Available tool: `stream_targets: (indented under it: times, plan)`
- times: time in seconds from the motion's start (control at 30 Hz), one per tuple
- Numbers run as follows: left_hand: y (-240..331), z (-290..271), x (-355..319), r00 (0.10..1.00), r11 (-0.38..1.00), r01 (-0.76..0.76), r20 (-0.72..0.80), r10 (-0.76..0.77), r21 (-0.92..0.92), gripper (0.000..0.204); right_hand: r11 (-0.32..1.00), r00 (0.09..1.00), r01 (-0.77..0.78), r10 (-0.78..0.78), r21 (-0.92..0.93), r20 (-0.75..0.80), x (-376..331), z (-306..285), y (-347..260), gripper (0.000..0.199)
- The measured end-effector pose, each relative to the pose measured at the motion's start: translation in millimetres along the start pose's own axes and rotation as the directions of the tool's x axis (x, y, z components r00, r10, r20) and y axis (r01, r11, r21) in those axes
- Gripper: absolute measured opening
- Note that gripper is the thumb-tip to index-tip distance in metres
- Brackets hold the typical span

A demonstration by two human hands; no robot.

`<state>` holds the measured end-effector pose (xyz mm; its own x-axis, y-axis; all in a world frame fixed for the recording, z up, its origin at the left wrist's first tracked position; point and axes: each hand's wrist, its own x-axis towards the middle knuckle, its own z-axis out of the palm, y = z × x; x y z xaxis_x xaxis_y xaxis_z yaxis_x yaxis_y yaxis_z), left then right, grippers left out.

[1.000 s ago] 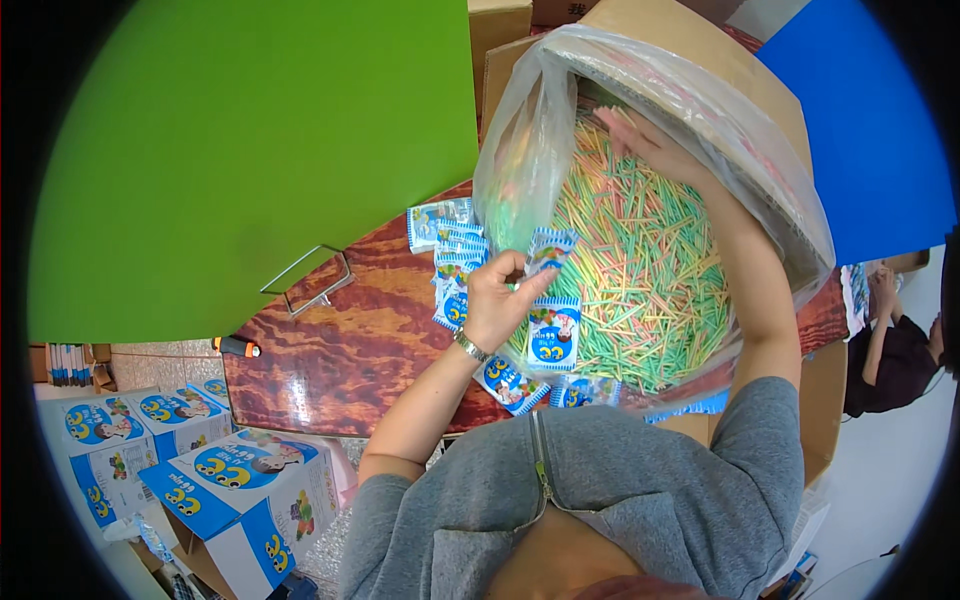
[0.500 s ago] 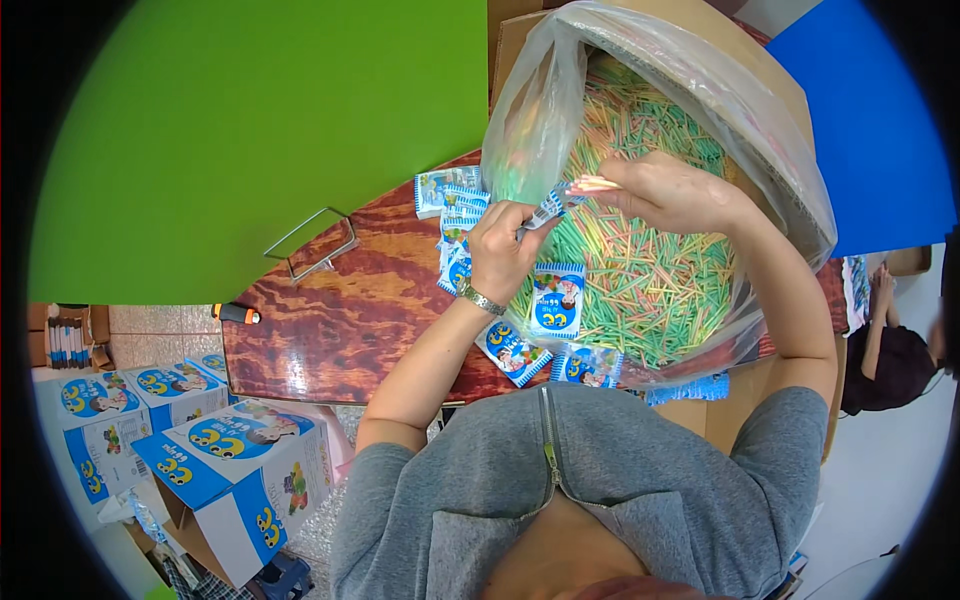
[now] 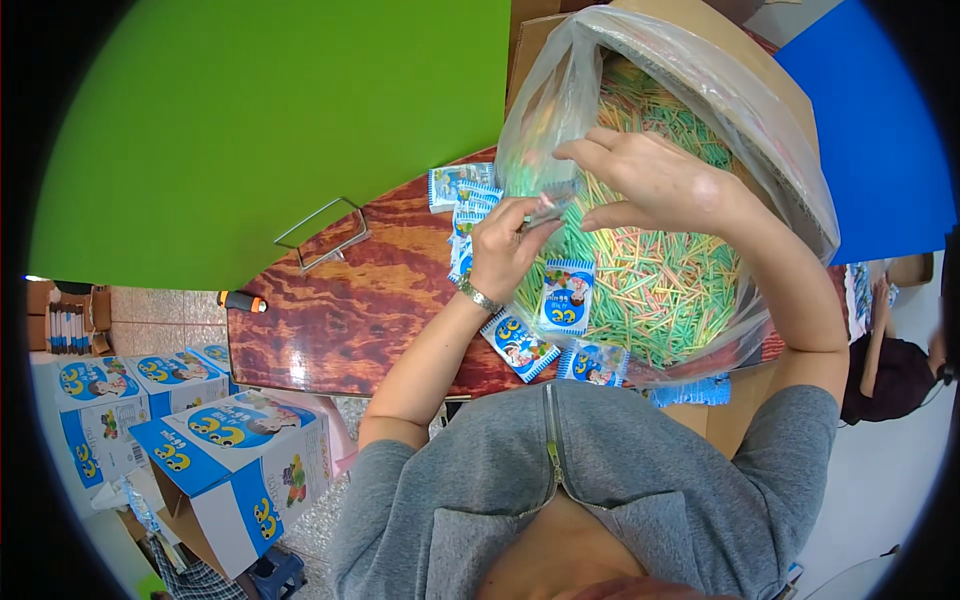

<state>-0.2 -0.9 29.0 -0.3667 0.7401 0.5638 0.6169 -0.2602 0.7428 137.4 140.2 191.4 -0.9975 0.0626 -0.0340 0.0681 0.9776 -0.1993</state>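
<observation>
My left hand (image 3: 507, 248), with a metal watch at the wrist, pinches a small packet (image 3: 551, 203). Pinkish stick ends show at the packet, partly hidden by my fingers. To its right, my right hand (image 3: 655, 182) hovers over a mass of thin pastel sticks (image 3: 665, 285). Its thumb and fingers are apart with nothing between them. The green, yellow and pink sticks fill a clear plastic bag (image 3: 545, 125) lining a large cardboard box (image 3: 745, 50). A blue and white packet (image 3: 567, 297) lies at the near left edge of the sticks.
More packets (image 3: 475, 215) pile up left of the bag, and others (image 3: 520, 345) lie near my body. A wire handle (image 3: 325, 235) and an orange-black tool (image 3: 242, 301) sit on the reddish wooden table (image 3: 350, 330). Printed cartons (image 3: 240, 430) stand lower left. Another person (image 3: 890, 370) is at right.
My right hand held a bunch of sticks at the packet's mouth; now its fingers have spread and hold nothing. The left hand still grips the packet. The whole view has shifted slightly.
</observation>
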Motion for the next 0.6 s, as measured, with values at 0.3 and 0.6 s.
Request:
stream_targets:
  times: [0.3,0.6]
  plan:
    - [-37.8,-50.2,-47.7,0.939,0.797,0.343,0.210,-0.273,-0.497,0.028,0.989,0.988,-0.148,0.149,-0.031,0.044,-33.6,130.2,4.9,0.043]
    - [-79.7,-76.3,-83.2,0.794,0.888,0.449,0.410,-0.449,0.102,0.023,0.986,0.986,-0.156,0.151,-0.063,-0.072,-41.8,175.2,5.3,0.028]
